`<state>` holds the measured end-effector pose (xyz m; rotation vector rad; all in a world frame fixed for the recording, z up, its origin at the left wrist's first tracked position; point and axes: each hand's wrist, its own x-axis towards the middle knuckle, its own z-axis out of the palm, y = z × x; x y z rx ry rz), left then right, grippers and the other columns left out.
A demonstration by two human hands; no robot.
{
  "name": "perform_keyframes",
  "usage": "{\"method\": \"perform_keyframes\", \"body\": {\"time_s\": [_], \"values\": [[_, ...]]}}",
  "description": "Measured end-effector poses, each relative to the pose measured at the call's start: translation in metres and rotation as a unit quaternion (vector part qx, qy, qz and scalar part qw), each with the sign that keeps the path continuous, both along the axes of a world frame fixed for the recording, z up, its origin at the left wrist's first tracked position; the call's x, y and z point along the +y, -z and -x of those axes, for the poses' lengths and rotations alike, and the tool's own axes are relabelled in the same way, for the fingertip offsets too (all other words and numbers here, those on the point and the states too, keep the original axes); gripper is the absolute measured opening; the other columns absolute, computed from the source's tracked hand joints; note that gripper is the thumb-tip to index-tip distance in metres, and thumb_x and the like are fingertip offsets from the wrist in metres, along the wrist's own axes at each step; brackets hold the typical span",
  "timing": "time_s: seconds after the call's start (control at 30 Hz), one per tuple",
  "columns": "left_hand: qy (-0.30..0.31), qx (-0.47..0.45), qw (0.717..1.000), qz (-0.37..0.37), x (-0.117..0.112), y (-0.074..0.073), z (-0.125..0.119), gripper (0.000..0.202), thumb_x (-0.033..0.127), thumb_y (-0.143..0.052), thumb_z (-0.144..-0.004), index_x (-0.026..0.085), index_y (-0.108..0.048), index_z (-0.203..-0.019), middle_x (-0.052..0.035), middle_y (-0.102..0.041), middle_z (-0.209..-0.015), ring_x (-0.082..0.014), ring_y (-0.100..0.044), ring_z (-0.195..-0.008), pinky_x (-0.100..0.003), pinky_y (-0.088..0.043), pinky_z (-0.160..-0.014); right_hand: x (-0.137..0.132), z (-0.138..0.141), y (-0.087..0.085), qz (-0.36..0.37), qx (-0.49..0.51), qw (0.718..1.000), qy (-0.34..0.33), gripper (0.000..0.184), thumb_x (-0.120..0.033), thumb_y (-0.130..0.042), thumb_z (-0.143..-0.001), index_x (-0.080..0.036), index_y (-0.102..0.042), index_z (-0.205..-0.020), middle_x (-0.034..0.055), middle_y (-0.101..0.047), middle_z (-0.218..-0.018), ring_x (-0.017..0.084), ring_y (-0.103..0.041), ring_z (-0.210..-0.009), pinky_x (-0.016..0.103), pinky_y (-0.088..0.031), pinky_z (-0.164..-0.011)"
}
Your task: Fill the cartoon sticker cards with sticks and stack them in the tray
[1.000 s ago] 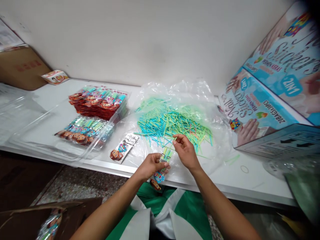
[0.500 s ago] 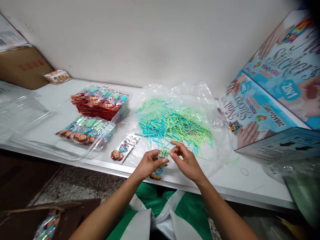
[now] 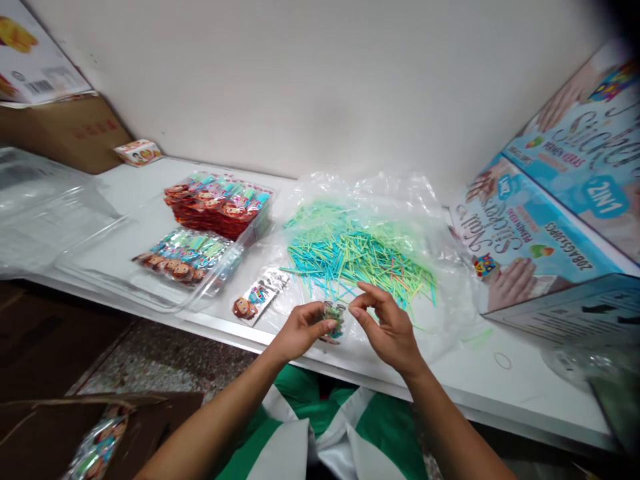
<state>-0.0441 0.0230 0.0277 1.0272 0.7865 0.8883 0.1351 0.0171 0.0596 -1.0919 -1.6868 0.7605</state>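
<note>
My left hand (image 3: 303, 329) pinches a small clear printed packet (image 3: 336, 321) near the table's front edge, with greenish contents showing through it. Two dark curved shapes show at the packet's top; I cannot tell what they are. Just right of the packet and apart from it, my right hand (image 3: 389, 328) has its thumb and a finger closed together, with the index finger raised; anything between them is too small to see. Beyond the hands lies a heap of thin green and blue plastic sticks (image 3: 345, 250) on a clear plastic bag (image 3: 425, 200). A flat packet with a cartoon figure (image 3: 257, 299) lies left of my hands.
Left of the heap, a clear plastic tray (image 3: 120, 293) holds stacked red-edged packets (image 3: 215, 203) and a lower row of packets (image 3: 183, 257). Printed cartons (image 3: 535, 233) stand at right. A brown box (image 3: 65, 133) and small carton (image 3: 139, 152) are at far left. A rubber band (image 3: 503, 361) lies at right.
My right hand has drawn slightly away from the packet to the right. The packet has tilted in my left hand, so its cartoon face no longer shows. The view has shifted slightly.
</note>
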Motion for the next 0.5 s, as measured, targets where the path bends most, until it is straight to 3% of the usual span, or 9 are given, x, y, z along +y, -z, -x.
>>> {"method": "perform_keyframes", "body": {"time_s": [0.07,0.17,0.23,0.33,0.4,0.5], "values": [[-0.026,0.019,0.999,-0.008,0.003,-0.008,0.011,0.027,0.035,-0.067,-0.071,0.013,-0.062,-0.084,-0.0042,-0.060,-0.082,-0.0163,-0.060,-0.074,-0.031,-0.054,-0.065,0.002,0.001,-0.001,0.003,0.009,1.000,0.006,0.040,-0.022,-0.055,-0.083,-0.026,-0.045,-0.122,0.0005,-0.060,-0.082,0.014,-0.057,-0.075,0.032,-0.047,-0.076],[-0.131,0.085,0.985,-0.076,0.021,-0.036,0.050,0.029,0.036,-0.068,-0.069,0.014,-0.060,-0.086,-0.0014,-0.060,-0.075,-0.0128,-0.059,-0.068,-0.027,-0.053,-0.062,0.006,-0.002,-0.002,0.006,0.017,0.999,0.048,0.037,-0.024,-0.056,-0.082,-0.025,-0.049,-0.119,0.0007,-0.058,-0.081,0.014,-0.056,-0.075,0.031,-0.046,-0.075],[-0.253,0.128,0.947,-0.148,0.039,-0.060,0.093,0.041,0.037,-0.073,-0.063,0.017,-0.055,-0.094,0.0012,-0.061,-0.074,-0.0113,-0.058,-0.065,-0.025,-0.051,-0.062,0.008,-0.006,0.000,0.012,0.020,0.997,0.079,0.036,-0.026,-0.056,-0.082,-0.024,-0.050,-0.117,0.0009,-0.057,-0.081,0.014,-0.056,-0.075,0.031,-0.046,-0.073],[-0.379,0.225,0.859,-0.262,0.069,-0.087,0.169,0.045,0.040,-0.074,-0.061,0.014,-0.053,-0.091,0.0012,-0.062,-0.077,-0.0081,-0.055,-0.064,-0.024,-0.049,-0.065,0.008,-0.012,0.006,0.035,0.013,0.994,0.103,0.035,-0.030,-0.057,-0.081,-0.023,-0.051,-0.115,0.0012,-0.057,-0.080,0.014,-0.055,-0.075,0.031,-0.046,-0.072],[-0.423,0.291,0.808,-0.287,0.089,-0.094,0.218,0.048,0.043,-0.072,-0.064,0.011,-0.053,-0.094,0.0007,-0.061,-0.077,-0.0066,-0.053,-0.063,-0.025,-0.047,-0.066,0.008,-0.016,0.012,0.055,-0.001,0.992,0.111,0.036,-0.032,-0.056,-0.081,-0.022,-0.051,-0.115,0.0014,-0.057,-0.080,0.014,-0.055,-0.074,0.031,-0.046,-0.071],[-0.421,0.418,0.770,-0.234,0.115,-0.086,0.275,0.058,0.047,-0.068,-0.067,0.005,-0.051,-0.104,0.0020,-0.059,-0.070,-0.0040,-0.050,-0.059,-0.027,-0.046,-0.068,0.006,-0.019,0.018,0.077,-0.031,0.992,0.099,0.035,-0.033,-0.054,-0.082,-0.022,-0.050,-0.116,0.0014,-0.056,-0.078,0.014,-0.055,-0.072,0.031,-0.046,-0.071]]}}
